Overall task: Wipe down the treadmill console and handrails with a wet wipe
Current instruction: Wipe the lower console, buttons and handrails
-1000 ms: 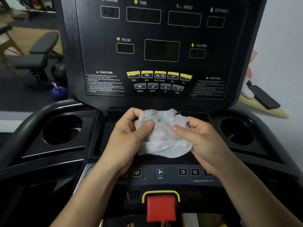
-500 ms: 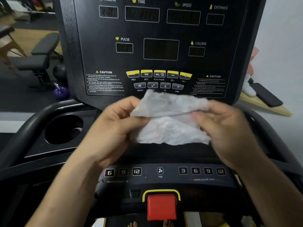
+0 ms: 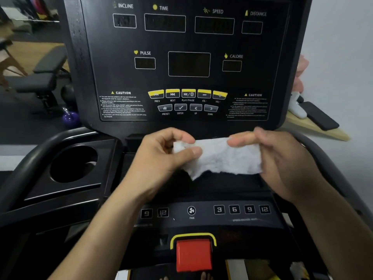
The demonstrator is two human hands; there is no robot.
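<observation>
A white wet wipe [image 3: 222, 158] is stretched flat between my two hands, just below the black treadmill console [image 3: 187, 63]. My left hand [image 3: 161, 156] pinches its left end between thumb and fingers. My right hand [image 3: 280, 158] grips its right end, fingers curled over the top edge. The wipe hangs in the air above the tray under the console and touches no surface that I can see. The left handrail [image 3: 30, 158] curves down the left side. Most of the right handrail [image 3: 306, 142] is hidden behind my right hand and forearm.
A round cup holder [image 3: 73, 164] sits left of my hands. Below them are the fan and speed buttons [image 3: 240, 209] and a red stop button [image 3: 193, 255]. A weight bench [image 3: 46, 77] and purple kettlebell [image 3: 70, 118] stand at the left, a wooden board [image 3: 319, 128] at the right.
My hands have pulled the bunched wipe apart into a flatter, wider strip. They lifted toward the console, then came down slightly.
</observation>
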